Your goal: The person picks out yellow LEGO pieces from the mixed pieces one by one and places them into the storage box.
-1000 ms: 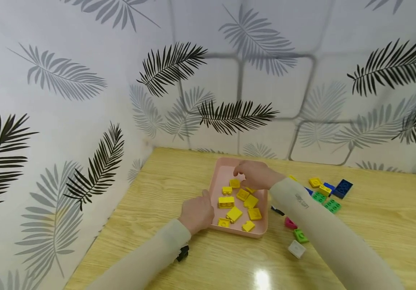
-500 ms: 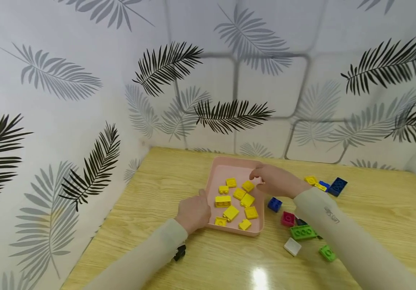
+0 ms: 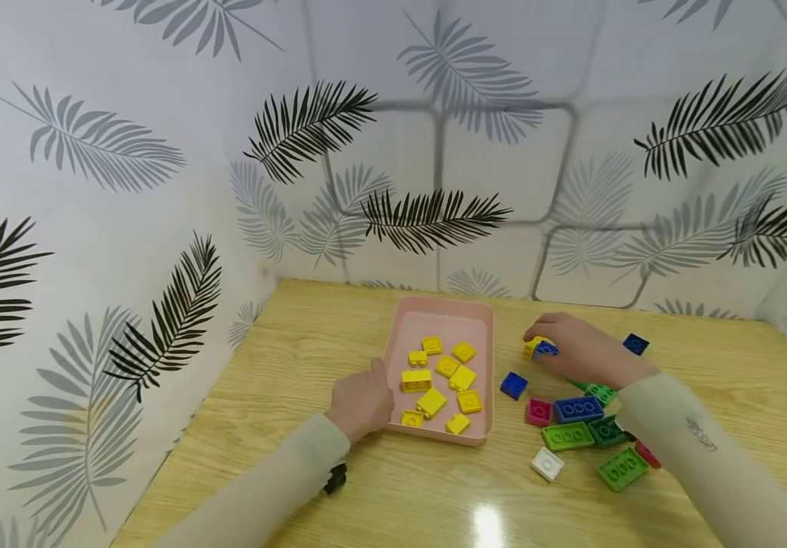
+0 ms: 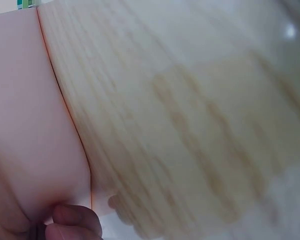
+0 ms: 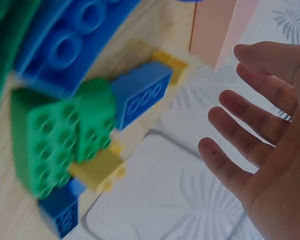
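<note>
My left hand (image 3: 362, 399) grips the near left side of a pink tray (image 3: 444, 304). In the left wrist view, curled fingers (image 4: 75, 222) show at the bottom of the tray's outer wall (image 4: 45, 110). Several yellow toy bricks (image 3: 432, 402) lie spread inside the tray. To the tray's right, my right hand (image 3: 578, 346) hovers over loose bricks, its fingertips overlapping a yellow brick (image 3: 530, 348) and a blue brick (image 3: 546, 349). The right wrist view shows that hand (image 5: 270, 130) with its fingers spread and nothing held.
Several loose bricks lie right of the tray: blue (image 3: 514, 385), pink (image 3: 539, 412), green (image 3: 568, 437), white (image 3: 547, 463) and dark blue (image 3: 635, 344). A leaf-patterned curtain (image 3: 434, 152) stands along the back edge of the wooden table (image 3: 325, 327).
My right hand has moved from above the tray rightward to the loose bricks, leaving a yellow brick in view at the tray's right. My left hand stays at the tray's side.
</note>
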Tool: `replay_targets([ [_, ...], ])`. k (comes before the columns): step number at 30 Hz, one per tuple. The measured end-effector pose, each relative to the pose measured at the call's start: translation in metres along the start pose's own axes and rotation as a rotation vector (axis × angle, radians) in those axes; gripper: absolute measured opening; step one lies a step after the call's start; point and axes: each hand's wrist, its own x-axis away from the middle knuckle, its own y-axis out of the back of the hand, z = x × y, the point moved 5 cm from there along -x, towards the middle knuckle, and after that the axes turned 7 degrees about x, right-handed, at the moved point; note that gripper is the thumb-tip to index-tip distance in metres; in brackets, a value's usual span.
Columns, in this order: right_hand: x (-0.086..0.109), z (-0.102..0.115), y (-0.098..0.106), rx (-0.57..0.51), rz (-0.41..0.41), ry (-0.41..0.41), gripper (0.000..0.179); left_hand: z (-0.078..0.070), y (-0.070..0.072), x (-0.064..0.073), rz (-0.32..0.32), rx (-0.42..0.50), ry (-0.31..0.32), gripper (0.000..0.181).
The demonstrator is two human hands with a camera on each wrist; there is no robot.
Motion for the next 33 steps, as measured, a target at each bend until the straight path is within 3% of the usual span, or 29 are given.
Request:
replay_targets([
  [8,0.027,-0.027,0.002,0.004,-0.005,-0.010,0.033,0.000,0.001,0.001,0.006,0.000,-0.011,0.056],
  [15,0.039,-0.043,-0.004,0.014,0.022,-0.029,0.037,0.001,0.000,0.000,-0.003,0.008,-0.017,0.055],
  [33,0.040,-0.067,-0.023,0.001,0.094,-0.072,0.029,0.000,0.000,0.000,-0.016,0.050,-0.015,0.046],
])
